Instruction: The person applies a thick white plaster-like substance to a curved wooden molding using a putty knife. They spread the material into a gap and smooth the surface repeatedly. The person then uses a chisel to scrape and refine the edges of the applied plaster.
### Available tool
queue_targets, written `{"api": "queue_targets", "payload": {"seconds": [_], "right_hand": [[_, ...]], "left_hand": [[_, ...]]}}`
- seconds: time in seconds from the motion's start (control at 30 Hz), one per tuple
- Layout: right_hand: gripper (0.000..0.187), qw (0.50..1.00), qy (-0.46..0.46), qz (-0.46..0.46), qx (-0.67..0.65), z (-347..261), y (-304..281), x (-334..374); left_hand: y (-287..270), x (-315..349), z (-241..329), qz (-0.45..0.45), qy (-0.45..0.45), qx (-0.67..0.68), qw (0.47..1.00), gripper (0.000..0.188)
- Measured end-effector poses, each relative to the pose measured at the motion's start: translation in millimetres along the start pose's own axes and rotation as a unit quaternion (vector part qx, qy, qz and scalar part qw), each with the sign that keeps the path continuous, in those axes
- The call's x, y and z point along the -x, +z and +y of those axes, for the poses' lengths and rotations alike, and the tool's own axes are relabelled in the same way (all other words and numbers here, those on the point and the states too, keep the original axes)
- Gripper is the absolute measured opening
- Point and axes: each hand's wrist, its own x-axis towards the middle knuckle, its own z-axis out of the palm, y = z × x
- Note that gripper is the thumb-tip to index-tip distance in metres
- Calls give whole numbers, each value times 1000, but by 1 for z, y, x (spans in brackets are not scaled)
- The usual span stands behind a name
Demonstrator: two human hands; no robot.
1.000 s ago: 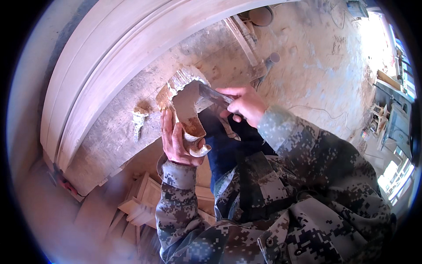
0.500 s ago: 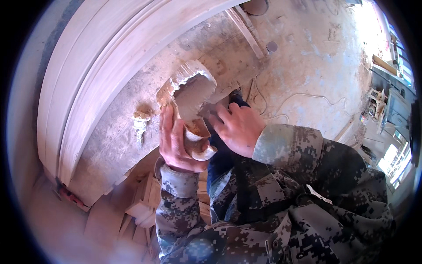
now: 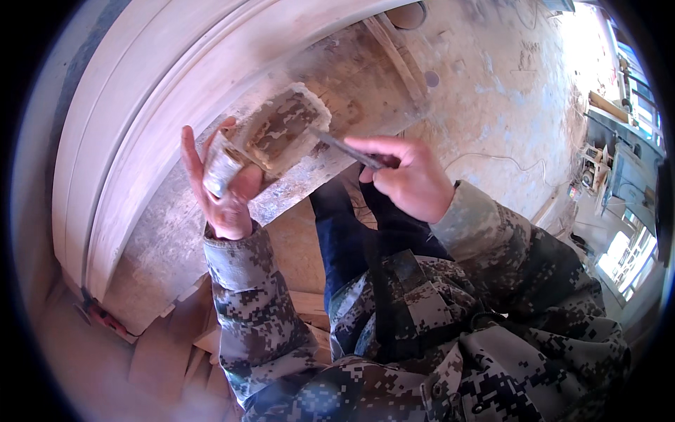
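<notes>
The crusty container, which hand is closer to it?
Left: the left hand holds the crusty container at its left end. The right hand is apart, to its right, gripping a dark tool that points at it.

Curved panel [image 3: 176, 84] bars the left; room lies rightward, above the floor [image 3: 506, 119].

The left forearm [image 3: 260, 309], sleeved in grey-brown pixel camouflage, reaches from the near side to a bare left hand [image 3: 228, 207] with spread fingers pointing far, while the matching-sleeved right forearm [image 3: 492, 228] angles leftward to a bare right hand [image 3: 420, 183], fingers curled and index finger extended left.
</notes>
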Motion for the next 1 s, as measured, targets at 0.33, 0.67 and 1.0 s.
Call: {"api": "queue_targets", "payload": {"seconds": [0.33, 0.67, 1.0], "right_hand": [[49, 986, -141, 73, 47, -4, -7, -15], [46, 996, 11, 37, -86, 11, -7, 2], [53, 991, -131, -14, 18, 20, -28, 8]], "left_hand": [[5, -56, 27, 33, -124, -46, 991, 82], [27, -64, 8, 16, -90, -236, 967, 83], [26, -34, -10, 71, 21, -174, 982, 61]]}}
